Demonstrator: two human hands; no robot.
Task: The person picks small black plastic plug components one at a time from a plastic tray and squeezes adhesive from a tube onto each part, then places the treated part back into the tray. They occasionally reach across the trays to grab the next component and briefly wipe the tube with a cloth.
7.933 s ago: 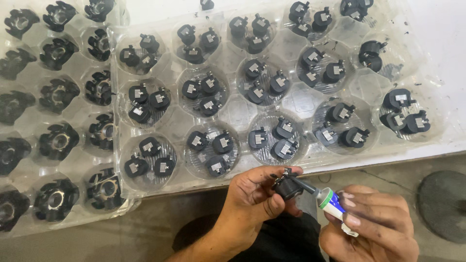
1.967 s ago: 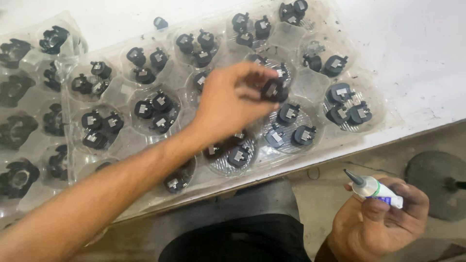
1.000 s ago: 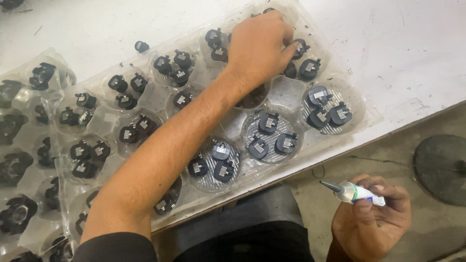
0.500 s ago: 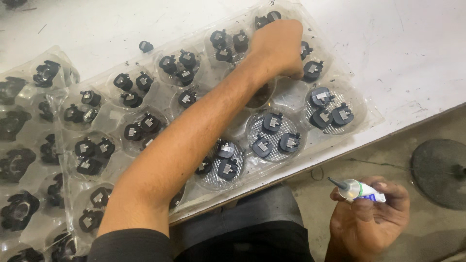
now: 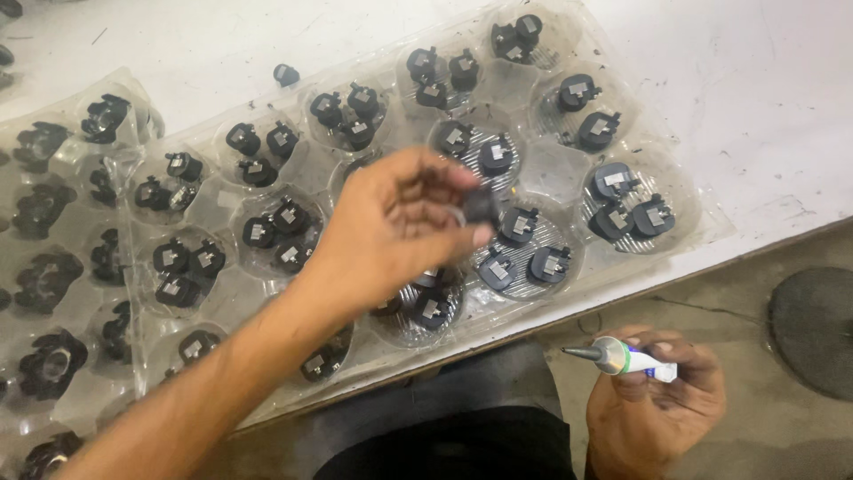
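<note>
My left hand (image 5: 400,222) hovers above the clear plastic tray (image 5: 684,240), fingers pinched on a small black plastic part (image 5: 482,204). The hand is blurred by motion. The tray's round cups hold two or three black parts (image 5: 613,200) each, with grey metal squares on top. Below the table edge, my right hand (image 5: 653,409) grips a small white glue tube (image 5: 622,358) with a grey pointed nozzle aimed left.
A second clear tray (image 5: 53,267) with larger black ring-shaped parts lies at the left. One loose black part (image 5: 285,75) rests on the white tabletop behind the trays. A dark round object (image 5: 813,329) lies on the floor at right.
My left hand has pulled back from the far cups toward me, now holding a black part above the tray's middle. The right hand with the tube stays low.
</note>
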